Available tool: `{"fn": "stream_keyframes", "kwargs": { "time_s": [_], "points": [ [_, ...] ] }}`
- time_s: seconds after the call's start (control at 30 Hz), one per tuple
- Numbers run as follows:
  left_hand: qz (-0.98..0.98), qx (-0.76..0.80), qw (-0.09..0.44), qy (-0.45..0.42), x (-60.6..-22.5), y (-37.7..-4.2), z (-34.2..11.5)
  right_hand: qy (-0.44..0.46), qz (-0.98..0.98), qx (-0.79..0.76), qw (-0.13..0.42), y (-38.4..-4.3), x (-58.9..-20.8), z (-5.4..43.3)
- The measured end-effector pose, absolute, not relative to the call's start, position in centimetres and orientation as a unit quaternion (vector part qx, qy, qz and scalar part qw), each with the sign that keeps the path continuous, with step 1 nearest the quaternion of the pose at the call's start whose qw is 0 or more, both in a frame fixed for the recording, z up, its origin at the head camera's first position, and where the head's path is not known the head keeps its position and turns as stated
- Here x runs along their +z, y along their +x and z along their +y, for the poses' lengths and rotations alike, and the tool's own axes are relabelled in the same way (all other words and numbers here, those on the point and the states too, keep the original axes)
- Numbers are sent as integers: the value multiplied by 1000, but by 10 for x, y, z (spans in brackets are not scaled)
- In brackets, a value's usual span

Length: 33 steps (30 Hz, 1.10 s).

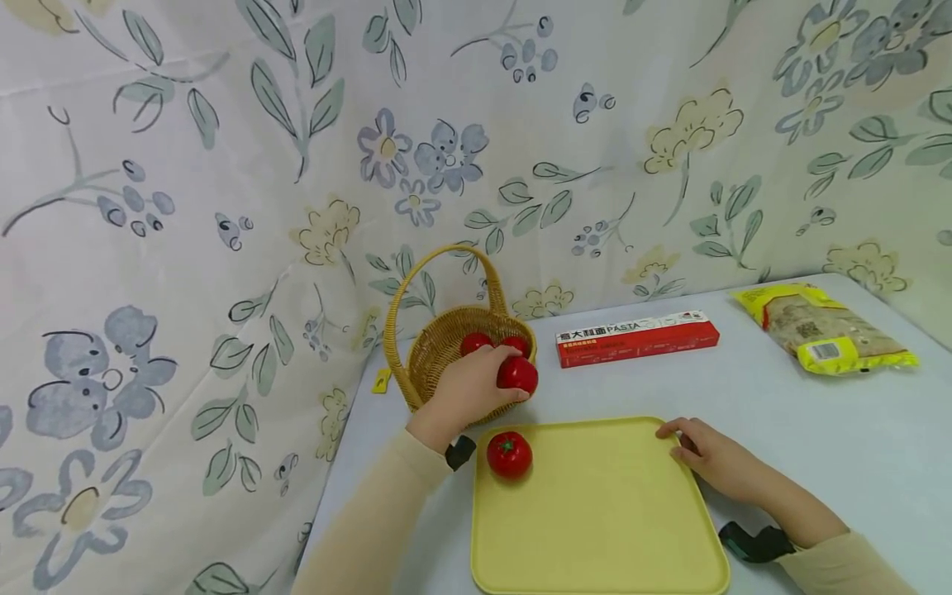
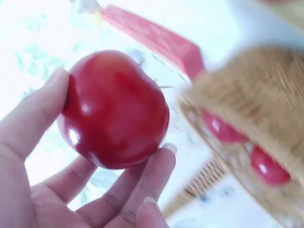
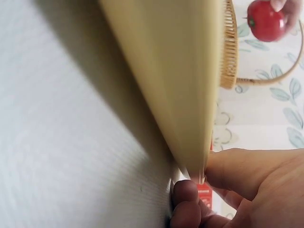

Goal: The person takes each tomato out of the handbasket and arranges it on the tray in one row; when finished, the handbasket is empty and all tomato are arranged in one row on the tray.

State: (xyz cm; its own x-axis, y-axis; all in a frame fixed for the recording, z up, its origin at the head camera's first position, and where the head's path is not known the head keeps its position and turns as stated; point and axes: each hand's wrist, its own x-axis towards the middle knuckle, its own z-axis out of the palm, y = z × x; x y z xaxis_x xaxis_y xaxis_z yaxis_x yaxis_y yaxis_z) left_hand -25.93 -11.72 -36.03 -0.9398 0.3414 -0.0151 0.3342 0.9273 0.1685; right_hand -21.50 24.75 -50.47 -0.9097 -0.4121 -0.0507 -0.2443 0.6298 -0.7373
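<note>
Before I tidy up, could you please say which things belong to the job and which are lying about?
Likely in use: tomato in left hand; tomato on yellow tray; two tomatoes in wicker basket.
Likely lying about: pasta box; yellow-ended plastic bag; small yellow object.

Your left fingers (image 1: 497,357) hide part of the tomato (image 1: 521,376) they hold; beyond them, the basket (image 2: 266,80) is blurred and cut off by your left wrist view's edge.

Bright, even head view, washed-out left wrist view, highlights on tomato (image 2: 114,109), blurred basket (image 2: 261,80), shadow along tray (image 3: 183,71)
</note>
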Motion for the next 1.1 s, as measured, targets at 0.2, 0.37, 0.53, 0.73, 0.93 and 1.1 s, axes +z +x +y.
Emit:
{"fn": "stream_keyframes", "kwargs": {
  "time_s": [0.2,0.37,0.53,0.73,0.93,1.1],
  "points": [
    [971,38,52,230,-379,-235,-85,-187,896,-389,103,-214,-506,248],
    [967,-8,70,244,-404,-227,-71,-192,893,-393,104,-215,-507,248],
    [963,-31,69,258,-419,-222,-66,-191,895,-391,101,-214,-507,248],
    [963,-56,69,256,-428,-218,-65,-188,894,-393,106,-212,-506,247],
    [962,-71,55,259,-434,-220,-66,-188,896,-388,104,-212,-506,247],
    [961,-69,59,262,-430,-221,-66,-193,897,-385,97,-213,-505,248]
  ]
}}
